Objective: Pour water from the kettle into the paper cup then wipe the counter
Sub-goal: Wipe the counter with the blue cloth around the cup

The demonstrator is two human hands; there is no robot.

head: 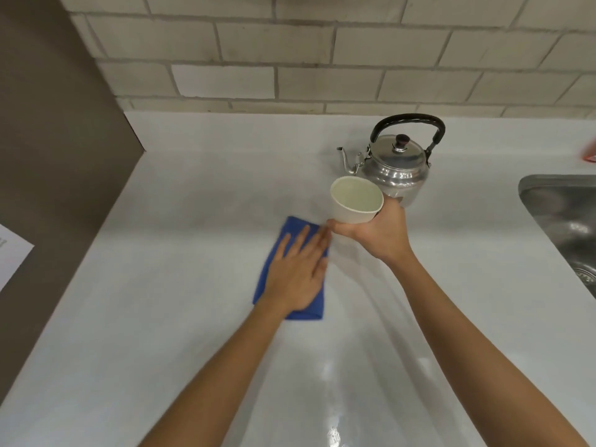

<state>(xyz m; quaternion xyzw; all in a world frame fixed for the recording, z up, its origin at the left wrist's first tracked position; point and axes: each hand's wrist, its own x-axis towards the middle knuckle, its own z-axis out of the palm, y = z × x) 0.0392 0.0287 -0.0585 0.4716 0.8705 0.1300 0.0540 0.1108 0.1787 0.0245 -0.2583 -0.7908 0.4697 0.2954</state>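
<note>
A white paper cup [353, 203] is held up off the white counter [193, 195] by my right hand [377, 235], which grips it from below and the side. Liquid seems to fill the cup's lower part. Behind it a shiny metal kettle [398, 164] with a black handle stands on the counter, spout pointing left. My left hand [298, 272] lies flat, fingers spread, pressing on a blue cloth [292, 227] that sits on the counter just left of the cup.
A steel sink [564, 221] is set into the counter at the right. A brown wall panel [54, 156] borders the left side, with a white paper [11, 253] on it. A tiled wall runs along the back. A red object [590, 154] shows at the right edge.
</note>
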